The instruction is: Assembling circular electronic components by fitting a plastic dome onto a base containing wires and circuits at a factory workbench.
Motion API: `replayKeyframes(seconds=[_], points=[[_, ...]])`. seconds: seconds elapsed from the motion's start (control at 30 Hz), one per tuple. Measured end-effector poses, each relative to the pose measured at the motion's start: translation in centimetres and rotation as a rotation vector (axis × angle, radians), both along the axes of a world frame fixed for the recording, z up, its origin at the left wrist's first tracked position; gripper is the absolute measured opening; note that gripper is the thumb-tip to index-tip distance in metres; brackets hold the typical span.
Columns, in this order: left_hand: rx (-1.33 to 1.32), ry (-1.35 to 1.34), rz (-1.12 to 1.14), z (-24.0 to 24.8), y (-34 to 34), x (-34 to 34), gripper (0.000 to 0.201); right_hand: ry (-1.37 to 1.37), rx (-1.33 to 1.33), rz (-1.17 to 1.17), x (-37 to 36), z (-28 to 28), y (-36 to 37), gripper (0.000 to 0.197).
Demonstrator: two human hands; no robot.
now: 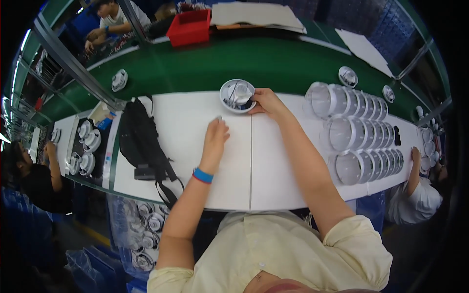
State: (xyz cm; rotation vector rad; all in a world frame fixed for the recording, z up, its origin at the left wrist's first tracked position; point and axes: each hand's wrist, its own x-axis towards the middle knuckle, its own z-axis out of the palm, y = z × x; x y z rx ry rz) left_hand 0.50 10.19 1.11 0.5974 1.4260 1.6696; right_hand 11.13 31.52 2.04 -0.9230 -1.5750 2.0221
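Near the far edge of the white table, my right hand grips a round white bowl-shaped lamp housing by its right rim. Inside the housing lie a crumpled whitish piece and dark wires; its open side faces me. My left hand is just below and left of the housing, apart from it, over the table. Its fingers are loosely bent and spread a little, with a small greyish spot at one fingertip that I cannot make out. A blue and red band circles the left wrist.
Rows of stacked clear cups stand at right, a black bag at left. Beyond runs a green conveyor belt with more housings. A red bin sits behind it. Co-workers are at both sides and across.
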Motion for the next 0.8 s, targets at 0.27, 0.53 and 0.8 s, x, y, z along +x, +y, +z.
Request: replayKeyframes(seconds=[0.27, 0.53, 0.8], points=[[0.053, -0.061, -0.235, -1.1, -0.9, 1.0, 0.045, -0.043, 0.061, -0.058, 7.1, -0.7, -9.4, 0.029], [0.056, -0.171, -0.247, -0.3, -3.6, 0.9, 0.050, -0.089, 0.679, -0.351, 8.1, -1.5, -19.6, 0.023], [0.134, -0.160, -0.240, -1.2, -3.6, 1.1, 0.060, -0.209, 1.224, -0.337, 6.4, -0.2, -17.8, 0.010]])
